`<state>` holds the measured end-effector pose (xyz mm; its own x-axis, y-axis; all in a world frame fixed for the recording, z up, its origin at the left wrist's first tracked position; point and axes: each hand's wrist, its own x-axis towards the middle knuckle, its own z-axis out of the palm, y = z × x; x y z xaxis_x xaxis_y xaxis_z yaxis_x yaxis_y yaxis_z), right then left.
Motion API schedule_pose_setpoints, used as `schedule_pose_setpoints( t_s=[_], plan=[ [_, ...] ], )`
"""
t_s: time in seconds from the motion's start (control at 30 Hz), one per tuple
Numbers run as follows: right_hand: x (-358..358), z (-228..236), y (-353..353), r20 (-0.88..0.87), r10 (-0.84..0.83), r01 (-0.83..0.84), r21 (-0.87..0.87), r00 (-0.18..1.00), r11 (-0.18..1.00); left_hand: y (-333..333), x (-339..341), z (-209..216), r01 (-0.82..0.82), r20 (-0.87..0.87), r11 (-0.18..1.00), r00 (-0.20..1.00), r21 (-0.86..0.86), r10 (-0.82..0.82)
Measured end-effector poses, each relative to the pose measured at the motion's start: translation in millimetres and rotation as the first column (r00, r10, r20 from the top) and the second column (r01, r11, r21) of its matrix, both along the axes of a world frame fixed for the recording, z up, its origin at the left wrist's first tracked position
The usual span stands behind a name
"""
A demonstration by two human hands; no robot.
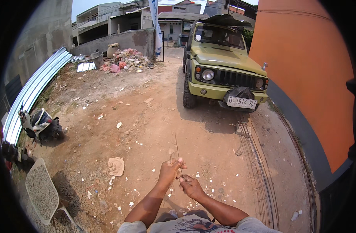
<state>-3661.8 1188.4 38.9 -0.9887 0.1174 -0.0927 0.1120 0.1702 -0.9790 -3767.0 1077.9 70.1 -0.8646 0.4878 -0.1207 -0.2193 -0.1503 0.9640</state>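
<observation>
Both my hands are raised in front of my body, close together over the dirt ground. Closed with the thumb uppermost, my left hand (170, 171) grips thin dark wire (177, 145), and strands of it stick up above the fist. Just to the right and slightly nearer, my right hand (191, 186) is closed in a pinch on the lower part of the wire. The fingers hide where the strands run between the hands, and how many there are I cannot tell.
A green jeep (228, 62) stands ahead, beside an orange wall (302, 58). Long steel bars (263, 174) lie along the right. At left are a wheelbarrow (55, 185) with gravel, a scooter (41, 126) and corrugated sheets (34, 90). Rubbish (127, 60) is heaped farther back.
</observation>
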Motion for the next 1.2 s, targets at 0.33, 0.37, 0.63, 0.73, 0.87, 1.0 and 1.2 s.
schedule_pose_setpoints(
  t_s=[0.33, 0.37, 0.63, 0.73, 0.87, 1.0, 1.2],
  plan=[
    [-375, -80, 158, 0.146, -0.005, -0.014, 0.133, 0.989, 0.991, 113, -430, -54, -0.046, -0.262, 0.937, 0.964, -0.347, -0.05],
    [-436, -78, 171, 0.185, 0.028, -0.064, 0.188, 0.982, 0.98, 119, -478, -56, -0.06, -0.274, 0.961, 0.962, -0.272, -0.017],
    [-845, -23, 231, 0.114, 0.296, -0.302, 0.037, 0.948, 0.953, 161, -822, -18, -0.098, -0.075, 0.984, 0.993, -0.147, 0.087],
    [-1003, -45, 261, 0.113, 0.27, -0.279, 0.077, 0.956, 0.957, 194, -961, -48, -0.148, -0.106, 0.989, 0.983, -0.001, 0.147],
    [-1188, -76, 316, 0.106, 0.039, -0.063, 0.231, 0.994, 0.971, 253, -1172, -63, -0.161, -0.189, 0.987, 0.969, 0.008, 0.16],
    [-1306, -80, 402, 0.094, -0.184, 0.143, 0.338, 0.978, 0.93, 331, -1360, -10, -0.108, -0.053, 0.952, 0.99, 0.286, 0.128],
    [-1482, -119, 523, 0.128, -0.587, 0.59, 0.02, 0.799, 0.807, 429, -1617, -17, -0.06, -0.009, 0.934, 0.998, 0.352, 0.067]
  ],
)
